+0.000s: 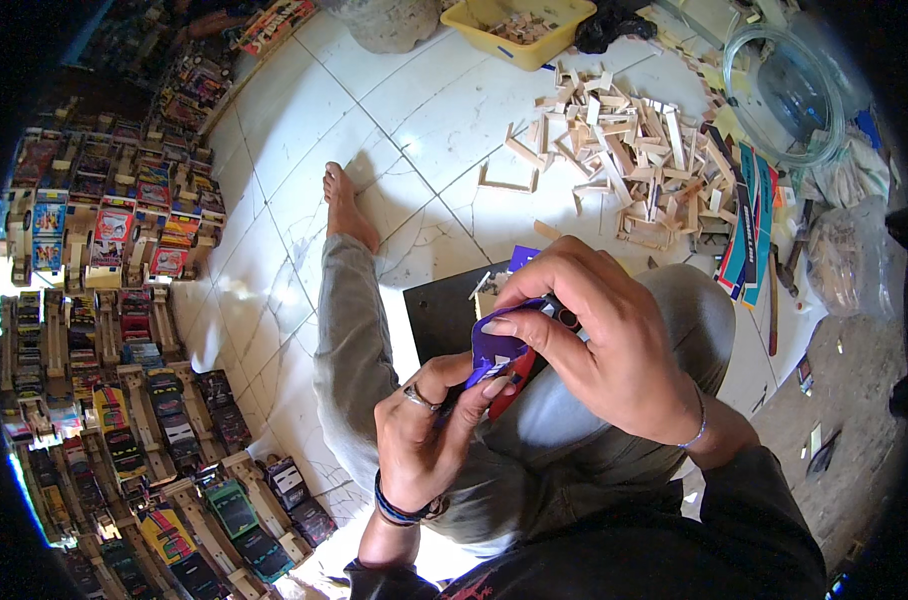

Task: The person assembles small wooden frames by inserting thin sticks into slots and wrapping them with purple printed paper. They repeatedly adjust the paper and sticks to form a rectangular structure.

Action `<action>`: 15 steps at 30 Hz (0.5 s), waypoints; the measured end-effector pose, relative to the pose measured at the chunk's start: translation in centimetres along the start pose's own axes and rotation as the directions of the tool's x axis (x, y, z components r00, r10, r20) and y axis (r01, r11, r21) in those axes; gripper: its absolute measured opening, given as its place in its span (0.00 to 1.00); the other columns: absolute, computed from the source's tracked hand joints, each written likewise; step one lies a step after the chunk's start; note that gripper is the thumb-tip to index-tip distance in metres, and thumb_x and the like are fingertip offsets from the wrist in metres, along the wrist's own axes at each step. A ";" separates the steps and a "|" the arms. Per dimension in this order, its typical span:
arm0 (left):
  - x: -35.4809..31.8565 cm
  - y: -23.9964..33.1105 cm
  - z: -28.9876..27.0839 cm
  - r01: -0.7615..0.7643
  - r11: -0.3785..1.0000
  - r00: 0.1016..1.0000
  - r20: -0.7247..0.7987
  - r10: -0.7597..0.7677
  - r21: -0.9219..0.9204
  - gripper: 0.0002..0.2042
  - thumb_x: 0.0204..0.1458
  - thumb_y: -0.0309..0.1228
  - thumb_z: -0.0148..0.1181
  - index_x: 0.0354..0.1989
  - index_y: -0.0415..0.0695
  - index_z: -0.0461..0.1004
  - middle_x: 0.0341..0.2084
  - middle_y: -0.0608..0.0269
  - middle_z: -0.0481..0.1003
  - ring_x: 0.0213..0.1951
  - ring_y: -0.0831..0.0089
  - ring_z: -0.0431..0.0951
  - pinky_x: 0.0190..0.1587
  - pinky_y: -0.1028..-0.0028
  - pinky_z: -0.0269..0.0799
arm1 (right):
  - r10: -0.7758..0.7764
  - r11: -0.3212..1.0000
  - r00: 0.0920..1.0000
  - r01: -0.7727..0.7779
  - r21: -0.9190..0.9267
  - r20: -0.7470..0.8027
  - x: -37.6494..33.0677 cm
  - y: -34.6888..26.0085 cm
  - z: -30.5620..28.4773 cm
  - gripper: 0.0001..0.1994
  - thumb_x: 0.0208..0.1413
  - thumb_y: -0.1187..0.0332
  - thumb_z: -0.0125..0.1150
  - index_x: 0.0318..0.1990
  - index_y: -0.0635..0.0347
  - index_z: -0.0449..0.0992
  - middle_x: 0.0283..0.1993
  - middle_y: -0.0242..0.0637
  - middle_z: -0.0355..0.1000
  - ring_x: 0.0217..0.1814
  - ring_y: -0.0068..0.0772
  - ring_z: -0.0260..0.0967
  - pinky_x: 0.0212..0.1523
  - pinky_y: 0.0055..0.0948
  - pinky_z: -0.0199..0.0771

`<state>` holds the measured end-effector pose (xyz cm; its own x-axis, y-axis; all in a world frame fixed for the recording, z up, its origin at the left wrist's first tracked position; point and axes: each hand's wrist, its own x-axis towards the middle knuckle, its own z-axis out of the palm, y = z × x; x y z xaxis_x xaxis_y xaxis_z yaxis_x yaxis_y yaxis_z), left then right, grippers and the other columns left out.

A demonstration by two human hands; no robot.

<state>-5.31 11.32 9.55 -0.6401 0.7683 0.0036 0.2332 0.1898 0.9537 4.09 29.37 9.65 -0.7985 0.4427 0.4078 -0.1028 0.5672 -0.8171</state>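
Note:
A bent purple printed piece (494,343), thin like a sticker or card, is held between my two hands above my lap. My left hand (414,435) pinches its lower end between thumb and fingers. From the right, my right hand (599,345) grips its upper edge with thumb and forefinger. Something red (507,396) shows beneath the purple piece, and a dark round part sits by my right fingers; I cannot make out what they belong to. Behind my hands, a flat black board (436,318) lies by my knee, with a small pale wooden part on it partly hidden.
Rows of small wooden toy trucks (164,425) with colourful printed panels fill the left side. Ahead right lies a heap of wooden pieces (624,150), beside printed strips (749,225) and a hammer (789,265). A yellow basin (519,45) and a clear coiled hose (784,95) stand farther back.

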 end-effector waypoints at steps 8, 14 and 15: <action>0.0 0.0 -0.4 -0.145 0.983 0.989 0.035 0.142 0.112 0.09 0.56 0.20 0.66 0.44 0.36 0.77 0.36 0.52 0.83 0.37 0.66 0.84 0.41 0.72 0.78 | 0.062 0.998 0.996 -0.064 0.028 0.066 0.1 -0.3 -0.4 0.07 0.58 0.69 0.65 0.40 0.60 0.75 0.38 0.39 0.74 0.41 0.44 0.74 0.44 0.39 0.70; 0.0 0.1 -0.3 -0.175 0.980 0.984 0.047 0.171 0.093 0.10 0.55 0.20 0.67 0.45 0.36 0.78 0.37 0.51 0.83 0.37 0.64 0.84 0.41 0.71 0.78 | 0.108 0.983 0.989 -0.122 0.140 0.100 0.2 -0.4 -0.6 0.08 0.56 0.73 0.68 0.41 0.64 0.76 0.39 0.40 0.75 0.42 0.40 0.75 0.44 0.34 0.73; 0.0 0.2 -0.2 -0.177 0.981 0.984 0.041 0.175 0.079 0.10 0.55 0.20 0.67 0.45 0.36 0.78 0.36 0.51 0.83 0.37 0.64 0.84 0.41 0.71 0.78 | 0.111 0.982 0.989 -0.125 0.141 0.100 0.3 -0.4 -0.5 0.08 0.56 0.73 0.68 0.41 0.64 0.76 0.39 0.40 0.75 0.41 0.39 0.75 0.44 0.33 0.73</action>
<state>-5.46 11.22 9.77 -0.5590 0.8140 0.1577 0.4003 0.0985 0.9111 4.24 29.61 10.33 -0.8601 0.4318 0.2717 -0.0847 0.4043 -0.9107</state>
